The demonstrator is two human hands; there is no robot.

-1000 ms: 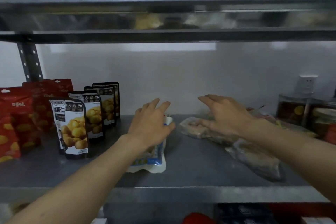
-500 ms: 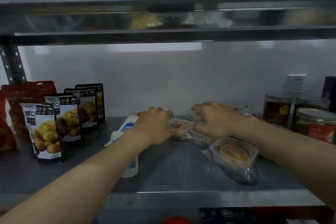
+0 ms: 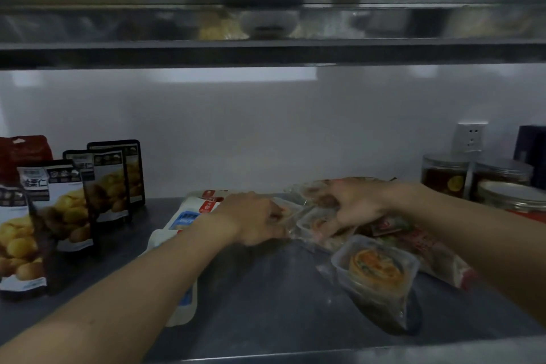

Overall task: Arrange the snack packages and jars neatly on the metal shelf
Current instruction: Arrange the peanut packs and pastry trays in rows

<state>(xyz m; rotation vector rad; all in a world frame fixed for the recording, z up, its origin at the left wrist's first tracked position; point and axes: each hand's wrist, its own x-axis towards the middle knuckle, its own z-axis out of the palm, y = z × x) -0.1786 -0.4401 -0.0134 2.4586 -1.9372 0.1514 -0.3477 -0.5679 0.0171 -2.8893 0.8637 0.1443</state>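
Note:
A pile of clear-wrapped pastry packs (image 3: 313, 216) lies mid-shelf on the grey metal shelf (image 3: 266, 289). My left hand (image 3: 254, 221) grips the left edge of one clear pack. My right hand (image 3: 351, 207) curls its fingers round the pack from the right. Another clear pack with a round pastry (image 3: 378, 272) lies nearer the front. A white and blue pouch (image 3: 183, 224) lies flat under my left forearm. Black and white nut pouches (image 3: 74, 204) stand upright at the left. Clear jars (image 3: 446, 177) stand at the right.
A red pouch (image 3: 23, 154) stands behind the nut pouches at the far left. A red-printed pack (image 3: 428, 248) lies under my right forearm. A wall socket (image 3: 469, 136) is on the white back wall. The upper shelf (image 3: 266, 50) hangs low overhead.
Both hands moved from hovering open over the shelf down onto the pile of clear packs and closed on one. The view shifted right, pushing the pouches toward the left edge.

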